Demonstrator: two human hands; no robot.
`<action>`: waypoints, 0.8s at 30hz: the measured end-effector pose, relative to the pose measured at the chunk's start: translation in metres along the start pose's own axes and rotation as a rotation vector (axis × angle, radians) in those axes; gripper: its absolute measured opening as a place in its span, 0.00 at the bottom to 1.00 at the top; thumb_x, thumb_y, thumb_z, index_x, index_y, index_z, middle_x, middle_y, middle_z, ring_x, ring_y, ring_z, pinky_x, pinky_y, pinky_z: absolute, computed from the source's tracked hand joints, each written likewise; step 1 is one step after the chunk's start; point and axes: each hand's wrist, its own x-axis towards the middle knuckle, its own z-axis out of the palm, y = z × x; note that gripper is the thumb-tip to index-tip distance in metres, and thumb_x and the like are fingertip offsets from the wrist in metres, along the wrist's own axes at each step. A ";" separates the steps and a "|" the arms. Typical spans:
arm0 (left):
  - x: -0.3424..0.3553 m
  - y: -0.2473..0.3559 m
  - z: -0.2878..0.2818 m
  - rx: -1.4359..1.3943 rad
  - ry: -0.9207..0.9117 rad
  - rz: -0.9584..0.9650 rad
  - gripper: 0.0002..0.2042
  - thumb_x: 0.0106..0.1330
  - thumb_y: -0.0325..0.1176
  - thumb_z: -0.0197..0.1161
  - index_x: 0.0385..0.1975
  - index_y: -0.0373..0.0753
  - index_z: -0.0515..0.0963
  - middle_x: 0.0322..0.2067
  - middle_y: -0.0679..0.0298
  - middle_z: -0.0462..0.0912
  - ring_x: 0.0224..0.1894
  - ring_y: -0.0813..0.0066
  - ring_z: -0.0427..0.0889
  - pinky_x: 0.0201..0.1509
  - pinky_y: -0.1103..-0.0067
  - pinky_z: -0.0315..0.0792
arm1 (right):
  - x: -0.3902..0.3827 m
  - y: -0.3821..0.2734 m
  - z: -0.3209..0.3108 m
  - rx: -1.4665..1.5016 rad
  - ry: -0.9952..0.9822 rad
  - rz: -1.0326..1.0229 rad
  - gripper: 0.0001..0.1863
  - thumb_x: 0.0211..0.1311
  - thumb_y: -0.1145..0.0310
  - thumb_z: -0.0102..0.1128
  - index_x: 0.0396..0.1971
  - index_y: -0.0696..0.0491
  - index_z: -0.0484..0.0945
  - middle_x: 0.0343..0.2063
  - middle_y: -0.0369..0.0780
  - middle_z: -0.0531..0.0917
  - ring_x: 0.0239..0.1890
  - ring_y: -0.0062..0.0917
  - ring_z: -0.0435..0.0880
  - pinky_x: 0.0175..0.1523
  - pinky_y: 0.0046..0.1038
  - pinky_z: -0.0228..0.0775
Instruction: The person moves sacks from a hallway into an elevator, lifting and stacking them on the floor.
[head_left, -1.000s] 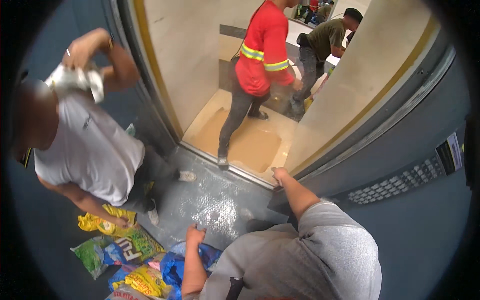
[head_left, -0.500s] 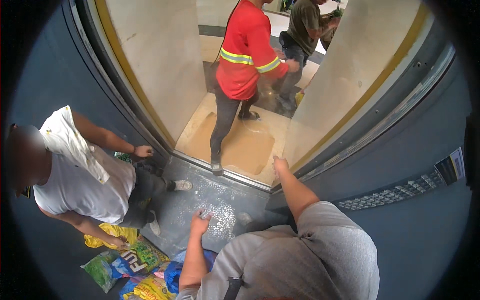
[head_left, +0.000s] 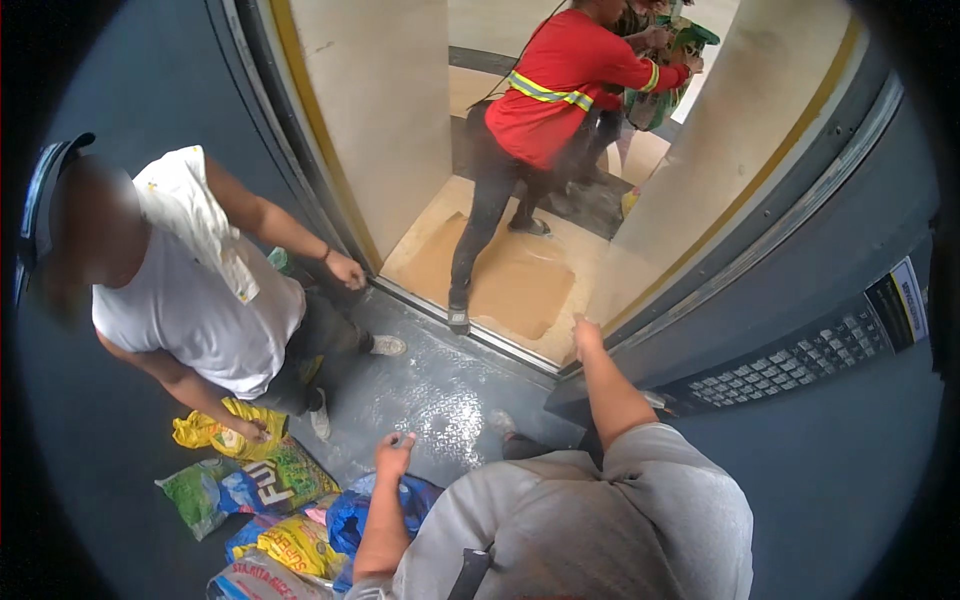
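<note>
My left hand [head_left: 394,457] hangs over the grey floor, its thumb and fingers loosely curved with a gap between them and nothing held. Several filled plastic bags lie beside my left forearm, the nearest being a blue bag [head_left: 352,522]. My right arm reaches forward, with my right hand [head_left: 587,338] at the right edge of the doorway. Its fingers are too indistinct to read, and whether it touches the frame is unclear. Beyond the sill, a co-worker in red [head_left: 560,95] leans right with both hands at a green bag [head_left: 662,100], partly hiding another person.
A person in white [head_left: 190,310] stands left, one hand above a yellow bag [head_left: 215,432] and a green printed bag [head_left: 300,478]. A metal sill [head_left: 500,348] crosses the doorway, with a tan patch [head_left: 525,290] beyond. A button panel [head_left: 790,360] is on the right wall.
The co-worker in red has bent over to the right, both arms now extended to the green bag. My view has shifted slightly; my hands keep nearly the same places and shapes.
</note>
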 end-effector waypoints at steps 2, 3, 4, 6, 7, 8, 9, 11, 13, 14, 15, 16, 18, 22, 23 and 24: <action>0.000 0.010 0.003 0.000 -0.003 0.041 0.30 0.56 0.53 0.67 0.49 0.31 0.77 0.50 0.43 0.78 0.55 0.52 0.76 0.58 0.68 0.69 | 0.014 -0.029 -0.003 0.010 -0.025 -0.057 0.20 0.60 0.56 0.57 0.41 0.57 0.75 0.24 0.39 0.76 0.21 0.27 0.71 0.24 0.32 0.62; 0.000 0.016 0.006 -0.007 0.003 0.036 0.30 0.56 0.53 0.67 0.49 0.31 0.77 0.50 0.43 0.78 0.55 0.52 0.76 0.58 0.68 0.69 | 0.022 -0.044 -0.004 0.015 -0.046 -0.108 0.22 0.60 0.54 0.56 0.43 0.59 0.75 0.27 0.40 0.78 0.24 0.28 0.72 0.26 0.33 0.63; 0.001 0.023 0.007 0.011 -0.004 0.055 0.30 0.56 0.53 0.66 0.49 0.31 0.77 0.50 0.44 0.77 0.54 0.51 0.76 0.58 0.68 0.69 | 0.022 -0.065 0.001 -0.006 -0.055 -0.125 0.24 0.61 0.52 0.55 0.44 0.59 0.74 0.31 0.41 0.79 0.28 0.27 0.73 0.30 0.32 0.66; 0.004 0.040 0.010 0.028 -0.007 0.073 0.30 0.56 0.54 0.66 0.49 0.32 0.77 0.51 0.44 0.77 0.54 0.51 0.77 0.58 0.68 0.69 | 0.019 -0.108 0.007 -0.005 -0.023 -0.185 0.29 0.62 0.48 0.55 0.48 0.61 0.74 0.37 0.42 0.79 0.36 0.27 0.75 0.41 0.31 0.68; 0.005 0.050 0.012 0.036 -0.020 0.105 0.30 0.56 0.53 0.66 0.49 0.32 0.77 0.50 0.45 0.77 0.53 0.51 0.76 0.58 0.68 0.69 | 0.020 -0.125 0.013 0.014 0.012 -0.229 0.31 0.63 0.46 0.55 0.50 0.61 0.74 0.39 0.42 0.80 0.40 0.26 0.76 0.47 0.29 0.68; 0.007 0.059 0.015 0.043 -0.032 0.137 0.30 0.56 0.53 0.66 0.48 0.32 0.77 0.50 0.45 0.77 0.53 0.51 0.76 0.58 0.68 0.69 | 0.021 -0.142 0.018 0.011 0.000 -0.232 0.31 0.63 0.46 0.55 0.50 0.61 0.74 0.39 0.42 0.80 0.40 0.26 0.76 0.47 0.29 0.68; 0.006 0.074 0.015 0.041 -0.027 0.134 0.30 0.56 0.53 0.66 0.48 0.32 0.77 0.50 0.45 0.77 0.53 0.51 0.76 0.58 0.68 0.69 | 0.023 -0.158 0.019 0.070 0.036 -0.294 0.31 0.63 0.46 0.55 0.50 0.61 0.74 0.40 0.42 0.80 0.43 0.26 0.76 0.51 0.28 0.66; -0.003 0.107 0.010 0.039 -0.002 0.233 0.30 0.56 0.53 0.66 0.48 0.33 0.77 0.48 0.46 0.77 0.53 0.51 0.75 0.58 0.68 0.69 | 0.024 -0.191 0.023 0.125 0.055 -0.356 0.31 0.64 0.46 0.56 0.50 0.61 0.74 0.42 0.42 0.80 0.46 0.26 0.77 0.55 0.27 0.65; -0.006 0.144 0.005 0.024 0.009 0.340 0.30 0.55 0.52 0.68 0.50 0.33 0.75 0.50 0.46 0.75 0.56 0.51 0.73 0.59 0.68 0.67 | 0.019 -0.232 0.014 0.213 0.071 -0.518 0.30 0.65 0.48 0.56 0.52 0.63 0.73 0.46 0.44 0.80 0.50 0.28 0.76 0.58 0.28 0.63; -0.006 0.166 0.001 0.000 0.025 0.408 0.31 0.54 0.51 0.69 0.51 0.33 0.74 0.52 0.46 0.74 0.56 0.52 0.72 0.60 0.68 0.67 | 0.021 -0.249 0.011 0.214 0.064 -0.518 0.30 0.65 0.48 0.56 0.52 0.63 0.73 0.46 0.44 0.80 0.50 0.28 0.76 0.58 0.28 0.63; -0.007 0.191 -0.003 -0.021 0.036 0.479 0.32 0.54 0.50 0.70 0.52 0.33 0.73 0.53 0.47 0.72 0.57 0.52 0.72 0.60 0.68 0.67 | 0.025 -0.264 0.007 0.297 0.129 -0.584 0.30 0.65 0.49 0.55 0.51 0.64 0.73 0.46 0.45 0.80 0.51 0.29 0.76 0.59 0.28 0.63; -0.009 0.219 -0.007 -0.018 0.066 0.583 0.33 0.53 0.49 0.71 0.53 0.33 0.72 0.55 0.47 0.71 0.58 0.52 0.71 0.61 0.67 0.66 | 0.031 -0.273 0.004 0.380 0.197 -0.649 0.30 0.66 0.49 0.55 0.51 0.65 0.73 0.47 0.45 0.80 0.51 0.29 0.76 0.59 0.28 0.62; -0.012 0.277 -0.014 -0.016 0.124 0.798 0.35 0.51 0.48 0.73 0.55 0.33 0.69 0.55 0.47 0.71 0.58 0.51 0.71 0.62 0.67 0.66 | 0.053 -0.284 -0.001 0.380 0.178 -0.606 0.31 0.66 0.49 0.55 0.52 0.66 0.72 0.48 0.47 0.79 0.52 0.30 0.76 0.60 0.28 0.62; -0.012 0.375 -0.011 -0.047 0.133 1.005 0.42 0.47 0.49 0.75 0.60 0.34 0.64 0.57 0.47 0.69 0.60 0.51 0.68 0.64 0.66 0.64 | 0.060 -0.284 0.011 0.170 0.149 -0.474 0.39 0.63 0.48 0.58 0.60 0.67 0.63 0.57 0.54 0.72 0.59 0.37 0.72 0.62 0.32 0.60; -0.010 0.398 -0.009 -0.049 0.129 1.017 0.44 0.46 0.49 0.76 0.61 0.34 0.63 0.58 0.47 0.68 0.62 0.52 0.67 0.65 0.66 0.63 | 0.062 -0.283 0.014 0.035 0.169 -0.462 0.43 0.60 0.47 0.60 0.63 0.66 0.60 0.58 0.55 0.71 0.59 0.39 0.72 0.62 0.33 0.61; -0.005 0.420 -0.002 -0.100 0.161 1.071 0.46 0.44 0.50 0.77 0.62 0.34 0.62 0.59 0.47 0.66 0.63 0.52 0.65 0.65 0.66 0.62 | 0.070 -0.277 0.016 0.025 0.160 -0.465 0.43 0.60 0.47 0.60 0.63 0.66 0.60 0.58 0.55 0.71 0.59 0.39 0.72 0.62 0.33 0.61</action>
